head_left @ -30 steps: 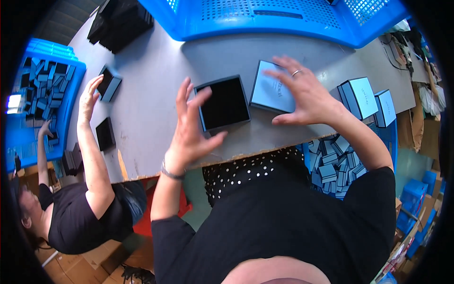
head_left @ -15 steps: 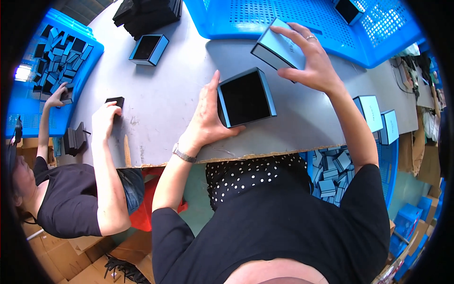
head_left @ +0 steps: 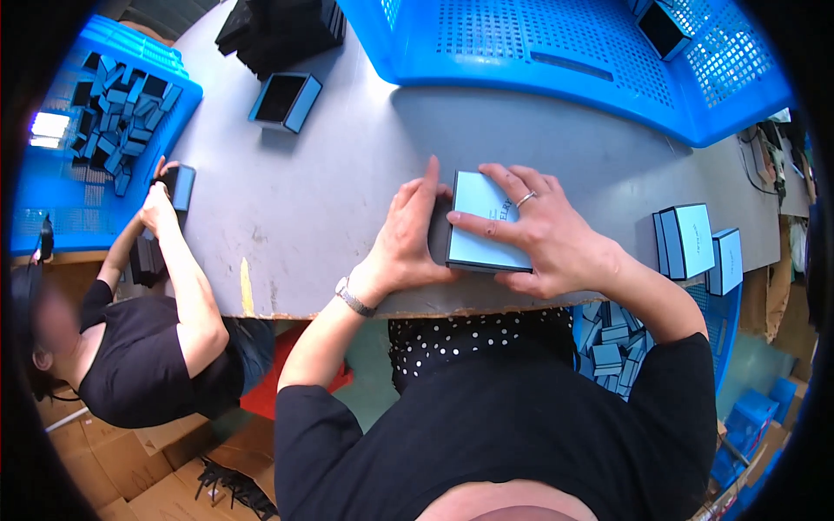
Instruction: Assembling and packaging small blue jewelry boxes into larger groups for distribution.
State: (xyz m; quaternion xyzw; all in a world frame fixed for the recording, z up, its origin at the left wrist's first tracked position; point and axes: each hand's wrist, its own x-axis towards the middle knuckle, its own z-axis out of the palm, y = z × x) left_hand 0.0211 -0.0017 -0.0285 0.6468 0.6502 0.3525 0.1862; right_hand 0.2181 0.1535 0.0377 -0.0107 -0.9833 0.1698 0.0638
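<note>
A light blue box lid (head_left: 486, 227) with dark edges sits over a black-lined box base (head_left: 440, 227) in front of me at the table's near side. My right hand (head_left: 543, 226) grips the lid from the right, fingers spread over its top and thumb at the near edge. With its thumb near and fingers at the far side, my left hand (head_left: 408, 230) holds the base, whose dark left part alone shows. Whether the lid is fully down on the base, I cannot tell.
A large blue crate (head_left: 556, 78) stands at the table's far side, with an open box (head_left: 663, 31) inside. Black inserts (head_left: 282, 30) are stacked beside another open box (head_left: 285, 102). Lidded boxes (head_left: 691, 241) sit right. At left, a co-worker's hands (head_left: 158, 204) handle a box.
My right hand has brought the lid down and nearer, from beside the far crate onto the base. My left hand stays at the base. The co-worker's hands have come together at a box.
</note>
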